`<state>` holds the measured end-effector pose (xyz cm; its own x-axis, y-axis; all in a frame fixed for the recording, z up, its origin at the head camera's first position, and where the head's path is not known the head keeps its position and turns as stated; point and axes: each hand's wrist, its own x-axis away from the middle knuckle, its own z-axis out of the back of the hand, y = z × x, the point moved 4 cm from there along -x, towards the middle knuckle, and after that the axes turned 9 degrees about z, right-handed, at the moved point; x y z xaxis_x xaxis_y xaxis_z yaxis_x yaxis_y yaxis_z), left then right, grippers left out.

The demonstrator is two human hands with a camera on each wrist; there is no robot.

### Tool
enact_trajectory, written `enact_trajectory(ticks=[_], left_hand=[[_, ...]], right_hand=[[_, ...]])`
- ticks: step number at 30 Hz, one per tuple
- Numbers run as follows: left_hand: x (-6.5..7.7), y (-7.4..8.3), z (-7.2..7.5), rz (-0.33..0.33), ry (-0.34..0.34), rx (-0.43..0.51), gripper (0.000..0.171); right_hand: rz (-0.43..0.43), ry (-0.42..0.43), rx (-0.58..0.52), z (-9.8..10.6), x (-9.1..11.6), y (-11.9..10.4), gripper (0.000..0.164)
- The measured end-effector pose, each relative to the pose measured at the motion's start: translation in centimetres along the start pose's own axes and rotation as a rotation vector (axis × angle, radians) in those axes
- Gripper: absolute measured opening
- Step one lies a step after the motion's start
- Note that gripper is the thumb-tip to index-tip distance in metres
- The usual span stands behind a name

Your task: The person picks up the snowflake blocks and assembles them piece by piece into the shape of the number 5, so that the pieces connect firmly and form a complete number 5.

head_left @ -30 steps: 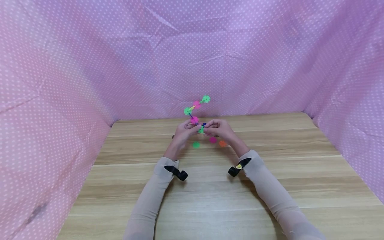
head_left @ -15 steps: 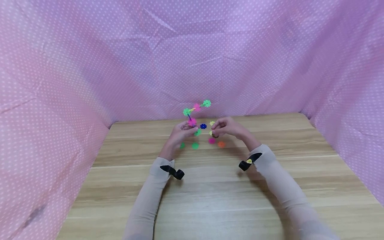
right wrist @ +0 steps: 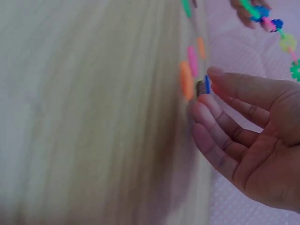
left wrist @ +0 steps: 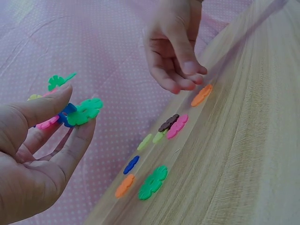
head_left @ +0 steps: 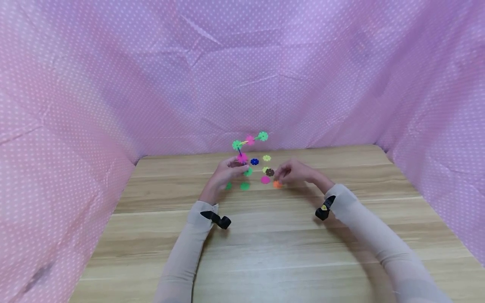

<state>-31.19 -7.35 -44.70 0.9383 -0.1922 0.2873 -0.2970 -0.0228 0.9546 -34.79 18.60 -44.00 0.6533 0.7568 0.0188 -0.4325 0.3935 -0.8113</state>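
My left hand (head_left: 222,174) pinches the lower end of a zigzag chain of notched plastic flower discs (head_left: 237,145), held up above the table. A green disc (left wrist: 85,111) sits at the pinched end, between thumb and fingers, beside a blue one. Further along, the chain has pink, yellow and more green discs. My right hand (head_left: 297,171) hovers with loosely bent fingers and nothing in them. In the left wrist view, an orange disc (left wrist: 201,95) lies just below its fingertips, apart from them.
Loose discs lie on the wooden table (head_left: 261,235): pink (head_left: 265,179), brown (head_left: 270,172), blue (head_left: 254,161), yellow (head_left: 267,158) and green (head_left: 244,185). A pink dotted cloth (head_left: 242,75) hangs round the table's back and sides.
My right hand has left the chain's lower end and moved right and toward the orange disc. The left hand, with the chain, has shifted slightly left and down.
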Motion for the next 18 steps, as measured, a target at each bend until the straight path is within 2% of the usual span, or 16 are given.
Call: enact_trajectory(ticks=[7, 12, 18], left_hand=[[0.0, 0.0, 0.0, 0.007, -0.022, -0.053, 0.029], [0.0, 0.1, 0.0, -0.006, -0.048, -0.056, 0.028], [-0.1, 0.0, 0.1, -0.005, -0.04, -0.071, 0.031]], right_hand=[[-0.02, -0.009, -0.012, -0.4, -0.3, 1.1, 0.033], [-0.024, -0.017, 0.008, -0.5, -0.5, 1.1, 0.034], [-0.012, -0.022, 0.009, -0.8, -0.5, 1.3, 0.032]])
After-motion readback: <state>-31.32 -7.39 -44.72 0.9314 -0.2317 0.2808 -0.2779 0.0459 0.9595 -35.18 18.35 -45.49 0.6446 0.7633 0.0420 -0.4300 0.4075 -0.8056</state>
